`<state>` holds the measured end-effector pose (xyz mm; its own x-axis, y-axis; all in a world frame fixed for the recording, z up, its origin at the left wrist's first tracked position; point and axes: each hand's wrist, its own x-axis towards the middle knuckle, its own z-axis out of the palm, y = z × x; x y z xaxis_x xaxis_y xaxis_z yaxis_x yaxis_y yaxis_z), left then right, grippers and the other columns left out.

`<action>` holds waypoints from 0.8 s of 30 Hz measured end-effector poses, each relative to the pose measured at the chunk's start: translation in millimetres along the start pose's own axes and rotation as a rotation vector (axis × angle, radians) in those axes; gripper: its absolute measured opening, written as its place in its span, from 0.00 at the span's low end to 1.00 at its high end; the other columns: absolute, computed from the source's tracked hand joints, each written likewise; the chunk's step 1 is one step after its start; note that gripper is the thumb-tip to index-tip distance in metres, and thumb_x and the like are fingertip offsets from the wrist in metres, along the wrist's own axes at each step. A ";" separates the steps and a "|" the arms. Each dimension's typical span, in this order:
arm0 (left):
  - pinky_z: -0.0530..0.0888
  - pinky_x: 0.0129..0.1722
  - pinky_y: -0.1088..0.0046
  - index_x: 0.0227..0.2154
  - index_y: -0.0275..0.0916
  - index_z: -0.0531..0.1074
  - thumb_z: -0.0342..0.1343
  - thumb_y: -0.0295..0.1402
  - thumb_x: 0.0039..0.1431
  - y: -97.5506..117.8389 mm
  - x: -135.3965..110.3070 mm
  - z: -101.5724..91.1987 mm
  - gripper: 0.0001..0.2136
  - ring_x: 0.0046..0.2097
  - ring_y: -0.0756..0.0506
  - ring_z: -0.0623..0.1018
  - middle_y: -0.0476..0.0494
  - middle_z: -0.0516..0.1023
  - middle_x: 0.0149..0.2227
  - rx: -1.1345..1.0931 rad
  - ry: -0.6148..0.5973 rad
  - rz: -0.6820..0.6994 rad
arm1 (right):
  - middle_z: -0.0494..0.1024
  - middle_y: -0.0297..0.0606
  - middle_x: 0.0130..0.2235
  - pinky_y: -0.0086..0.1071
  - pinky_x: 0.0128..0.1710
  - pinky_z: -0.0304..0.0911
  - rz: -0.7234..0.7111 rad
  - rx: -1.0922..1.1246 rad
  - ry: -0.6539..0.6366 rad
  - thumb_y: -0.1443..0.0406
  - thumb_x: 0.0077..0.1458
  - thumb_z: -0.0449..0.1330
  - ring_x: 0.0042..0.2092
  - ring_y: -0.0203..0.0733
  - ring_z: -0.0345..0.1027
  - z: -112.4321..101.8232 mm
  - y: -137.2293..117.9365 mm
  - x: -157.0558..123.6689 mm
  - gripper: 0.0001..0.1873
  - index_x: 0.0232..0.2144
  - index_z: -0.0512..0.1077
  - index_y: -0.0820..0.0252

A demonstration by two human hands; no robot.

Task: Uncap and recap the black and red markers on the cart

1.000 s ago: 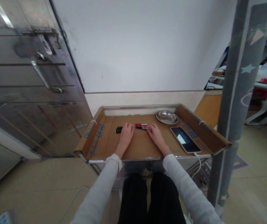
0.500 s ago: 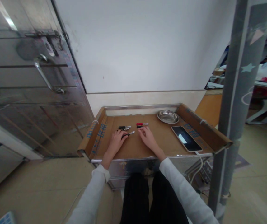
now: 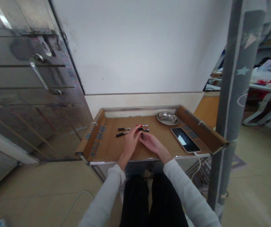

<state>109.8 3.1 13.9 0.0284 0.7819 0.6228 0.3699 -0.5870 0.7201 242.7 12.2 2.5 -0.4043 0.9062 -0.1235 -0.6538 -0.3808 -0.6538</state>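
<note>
Over the middle of the cardboard-lined table point(image 3: 116, 150), my hands meet. A short dark piece of a black marker pen point(image 3: 142, 136) shows between the fingertips; the rest is hidden by the fingers. My right hand point(image 3: 152, 142) is closed around it, palm turned inward. From the left, my left hand point(image 3: 131, 142) has its fingers bent together at the same pen. Just beyond the hands lie a red marker pen point(image 3: 144, 125) and a black marker pen point(image 3: 145, 129), both partly covered. Left of them rest two more black marker pens, one farther point(image 3: 122, 129) and one nearer point(image 3: 121, 134).
A round metal dish point(image 3: 167, 118) stands at the back right. Nearer, a phone point(image 3: 185, 140) lies with a white cable point(image 3: 199, 164) hanging over the front edge. Folded cardboard sides point(image 3: 203, 130) rise at both ends. A grey post point(image 3: 230, 94) stands at right.
My left hand has moved right with the black marker pen, up to my right hand. My right hand has turned its palm inward and closed at the pen. The view has shifted slightly.
</note>
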 end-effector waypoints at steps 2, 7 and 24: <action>0.73 0.46 0.67 0.46 0.41 0.71 0.52 0.34 0.59 2.3 1.9 -1.1 0.12 0.43 0.47 0.76 0.43 0.76 0.44 -0.023 -0.011 -0.025 | 0.79 0.35 0.33 0.25 0.42 0.69 -0.008 0.000 -0.013 0.73 0.55 0.53 0.36 0.31 0.73 -2.1 -2.6 -1.5 0.09 0.33 0.74 0.62; 0.73 0.44 0.70 0.43 0.38 0.71 0.54 0.37 0.57 -2.8 11.0 -11.1 0.13 0.41 0.48 0.76 0.42 0.77 0.42 -0.172 0.176 -0.166 | 0.79 0.37 0.40 0.24 0.46 0.69 -0.038 -0.050 0.026 0.72 0.53 0.56 0.43 0.33 0.72 -13.9 -9.6 -2.6 0.09 0.35 0.75 0.63; 0.67 0.50 0.61 0.36 0.38 0.68 0.52 0.24 0.55 -50.7 15.2 -0.2 0.07 0.47 0.44 0.70 0.43 0.71 0.40 0.335 -0.377 0.048 | 0.78 0.38 0.41 0.39 0.49 0.63 -0.706 -1.321 0.024 0.65 0.55 0.55 0.45 0.41 0.70 -35.2 -8.3 7.1 0.10 0.38 0.73 0.56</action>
<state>91.3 44.7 -13.0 0.3635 0.8133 0.4544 0.6354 -0.5731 0.5175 267.8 28.2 -19.2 -0.2414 0.8355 0.4936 0.3343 0.5491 -0.7660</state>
